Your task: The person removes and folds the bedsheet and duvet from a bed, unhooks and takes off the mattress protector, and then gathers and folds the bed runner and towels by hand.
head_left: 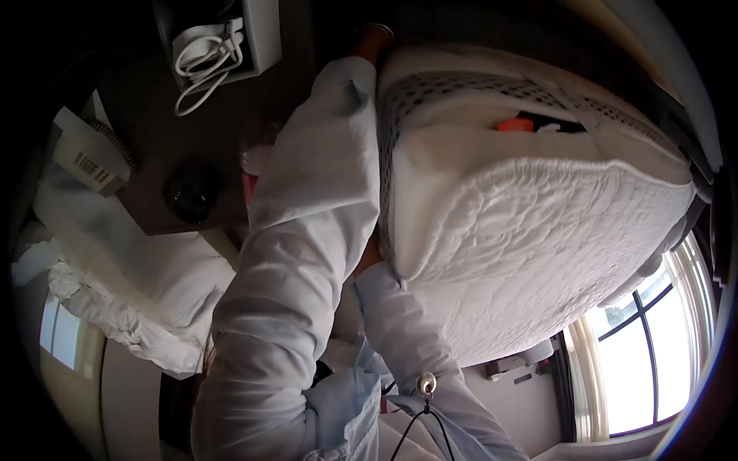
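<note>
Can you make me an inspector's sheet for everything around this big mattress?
Surface: dark tabletop, left of the left sleeve in view.
Job's things: mattress, partly covered by a quilted white cover; its side shows past the cover's edge.
Clutter: phone and dark round object on the tabletop.
Grip: left hand near the mattress's upper corner in view, right hand near its lower corner; both mostly hidden, so grip unclear.
Cables: white cable, looped, partly inside a box; coiled phone cord.
Surroundings: window, pale curtain, white bedding.
</note>
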Motion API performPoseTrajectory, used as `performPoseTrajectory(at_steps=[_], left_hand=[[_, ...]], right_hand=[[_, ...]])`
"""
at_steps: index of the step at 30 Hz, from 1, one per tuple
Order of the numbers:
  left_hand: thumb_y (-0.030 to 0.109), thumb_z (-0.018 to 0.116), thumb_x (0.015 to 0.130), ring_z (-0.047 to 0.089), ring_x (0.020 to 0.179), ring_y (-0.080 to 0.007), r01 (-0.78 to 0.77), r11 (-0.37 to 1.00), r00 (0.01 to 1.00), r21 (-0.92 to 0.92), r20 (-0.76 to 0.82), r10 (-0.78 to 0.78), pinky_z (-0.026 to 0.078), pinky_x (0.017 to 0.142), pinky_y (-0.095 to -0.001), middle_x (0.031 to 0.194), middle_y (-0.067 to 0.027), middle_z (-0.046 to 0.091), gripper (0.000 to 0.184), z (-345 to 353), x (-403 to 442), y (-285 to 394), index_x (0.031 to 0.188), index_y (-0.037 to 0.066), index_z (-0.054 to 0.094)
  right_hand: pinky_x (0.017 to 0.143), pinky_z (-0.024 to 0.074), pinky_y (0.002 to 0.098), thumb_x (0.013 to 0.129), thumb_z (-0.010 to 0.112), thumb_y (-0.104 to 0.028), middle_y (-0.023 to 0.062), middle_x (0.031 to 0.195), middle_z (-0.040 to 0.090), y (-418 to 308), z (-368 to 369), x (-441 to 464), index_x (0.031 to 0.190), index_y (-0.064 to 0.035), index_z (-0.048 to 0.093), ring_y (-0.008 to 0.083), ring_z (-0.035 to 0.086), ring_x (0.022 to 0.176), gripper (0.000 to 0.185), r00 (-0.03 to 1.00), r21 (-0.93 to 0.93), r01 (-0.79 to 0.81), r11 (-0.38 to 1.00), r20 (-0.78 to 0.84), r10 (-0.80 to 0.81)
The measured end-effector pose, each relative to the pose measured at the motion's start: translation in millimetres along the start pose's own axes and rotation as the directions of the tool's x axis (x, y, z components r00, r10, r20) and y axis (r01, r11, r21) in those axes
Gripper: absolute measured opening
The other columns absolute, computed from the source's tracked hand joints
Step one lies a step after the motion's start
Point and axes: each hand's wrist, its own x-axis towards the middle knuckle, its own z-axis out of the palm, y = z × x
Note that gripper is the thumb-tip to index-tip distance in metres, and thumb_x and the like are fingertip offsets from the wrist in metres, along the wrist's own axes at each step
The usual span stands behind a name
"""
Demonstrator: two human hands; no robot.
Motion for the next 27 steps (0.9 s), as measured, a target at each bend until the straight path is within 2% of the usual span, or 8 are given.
performPoseTrajectory(at_steps=[4,16,18,20,21,22,24,27], left_hand=[[0.025,0.058,0.078,0.058,0.088,-0.021,-0.04,0.999,0.999,0.033,-0.015,0.04,0.045,0.079,-0.0332,0.099,-0.0119,0.062,0.025,2.8,8.9,2.2,0.094,0.006,0.063],[0.024,0.06,0.077,0.059,0.087,-0.0207,-0.239,0.94,0.967,0.244,-0.025,0.252,0.045,0.079,-0.0337,0.095,-0.0123,0.063,0.023,-11.8,33.3,23.7,0.09,0.006,0.065],[0.024,0.061,0.077,0.059,0.087,-0.0206,-0.28,0.943,0.956,0.181,-0.043,0.292,0.045,0.079,-0.0337,0.095,-0.0123,0.063,0.023,-14.2,40.4,24.7,0.09,0.006,0.065],[0.021,0.063,0.074,0.059,0.082,-0.0189,-0.317,0.948,0.945,0.041,-0.071,0.319,0.046,0.074,-0.0327,0.089,-0.01,0.063,0.018,-9.8,44.8,22.1,0.086,0.008,0.065],[0.018,0.066,0.071,0.059,0.078,-0.0172,-0.33,0.939,0.943,-0.099,-0.083,0.323,0.048,0.07,-0.0317,0.084,-0.0076,0.063,0.014,-6.2,47.2,17.4,0.082,0.009,0.064],[0.018,0.066,0.071,0.059,0.078,-0.0172,-0.348,0.932,0.936,-0.1,-0.094,0.339,0.048,0.07,-0.0317,0.084,-0.0076,0.063,0.014,-5.2,46.8,16.7,0.082,0.009,0.064],[0.014,0.066,0.069,0.058,0.076,-0.0152,-0.48,0.825,0.875,-0.299,-0.106,0.471,0.048,0.069,-0.0309,0.079,-0.0063,0.062,0.012,-3.8,47.2,14.3,0.08,0.009,0.063],[0.007,0.065,0.069,0.058,0.075,-0.0142,-0.508,0.791,0.86,-0.341,-0.147,0.489,0.048,0.068,-0.0299,0.078,-0.0054,0.062,0.009,5.6,57.6,9.5,0.078,0.009,0.063]], right_hand=[[0.077,0.0397,0.0304,0.084,0.048,-0.021,0.0115,0.098,0.051,5.4,-3.6,-3.6,0.111,-0.001,0.046,0.0206,0.048,0.087,0.034,0.999,-0.143,0.049,0.988,0.021,-0.047],[0.086,0.0372,0.033,0.081,0.048,-0.008,0.0174,0.106,0.05,11.9,2.8,1.3,0.115,0.002,0.043,0.0281,0.047,0.095,0.037,0.989,-0.321,0.148,0.935,0.07,-0.133],[0.088,0.0368,0.0335,0.08,0.048,-0.006,0.0184,0.107,0.05,3.7,2.1,2.2,0.116,0.0025,0.042,0.0294,0.047,0.096,0.037,0.987,-0.356,0.16,0.921,0.077,-0.142],[0.087,0.0374,0.0334,0.081,0.047,-0.005,0.0181,0.107,0.05,1.4,3.3,-1.0,0.115,0.0026,0.043,0.0295,0.048,0.096,0.035,0.966,-0.388,0.236,0.891,-0.007,-0.259],[0.087,0.0376,0.0334,0.081,0.047,-0.005,0.018,0.107,0.05,6.7,4.8,-1.9,0.115,0.0025,0.043,0.0294,0.048,0.096,0.035,0.966,-0.384,0.232,0.894,-0.015,-0.257],[0.087,0.0377,0.0334,0.081,0.047,-0.006,0.018,0.107,0.05,8.0,3.9,-1.1,0.115,0.0024,0.043,0.0294,0.048,0.096,0.035,0.971,-0.372,0.215,0.903,-0.021,-0.239],[0.087,0.0379,0.0335,0.082,0.047,-0.006,0.0179,0.107,0.051,9.2,3.2,-0.5,0.115,0.0023,0.043,0.0292,0.048,0.096,0.035,0.976,-0.349,0.191,0.917,-0.031,-0.215],[0.086,0.0382,0.0336,0.082,0.047,-0.006,0.0177,0.106,0.051,8.0,4.2,-5.8,0.115,0.002,0.043,0.029,0.048,0.096,0.034,0.981,-0.319,0.155,0.935,-0.059,-0.182]])
